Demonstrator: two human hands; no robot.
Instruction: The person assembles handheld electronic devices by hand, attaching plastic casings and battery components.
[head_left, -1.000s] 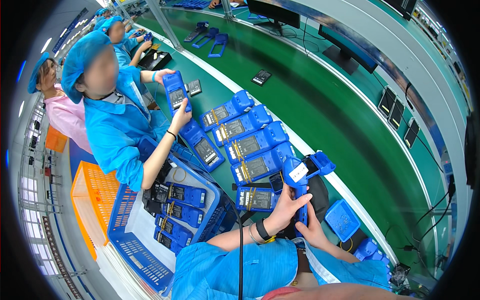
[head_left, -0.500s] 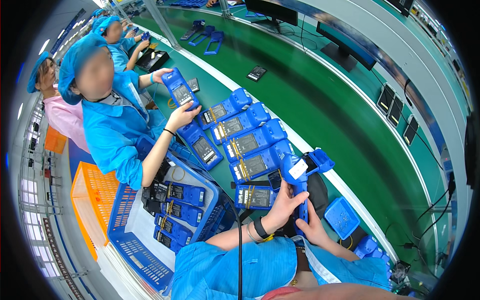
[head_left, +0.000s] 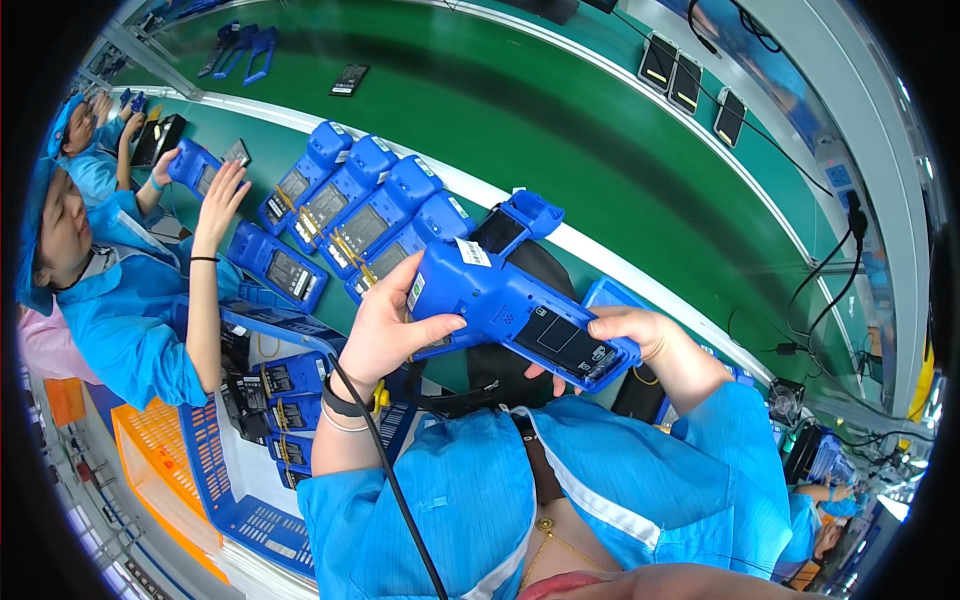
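Note:
Between my hands is a blue handheld terminal (head_left: 465, 285), its back turned up and its black battery recess uncovered. My left hand (head_left: 385, 325) grips its wide head end, thumb across the back. At the recess end, my right hand (head_left: 640, 335) holds the edge, thumb on top and fingers underneath. Just beyond it stands another blue device (head_left: 530, 212) with a dark window. To the left lies a row of blue terminals (head_left: 375, 215) with batteries showing and rubber bands around them; the held terminal partly covers the nearest one.
A co-worker at the left holds a blue terminal (head_left: 195, 165); another terminal (head_left: 280, 268) lies close by. Below is a blue crate (head_left: 215, 470) with banded terminals, beside an orange crate (head_left: 150, 440). A black bag (head_left: 550, 270) lies under my hands. A battery (head_left: 349, 80) rests on the green belt.
My hands have brought the terminal round from edge-on to back-up, so its battery recess now shows. The view has swung right. The co-worker's one hand has come off their terminal.

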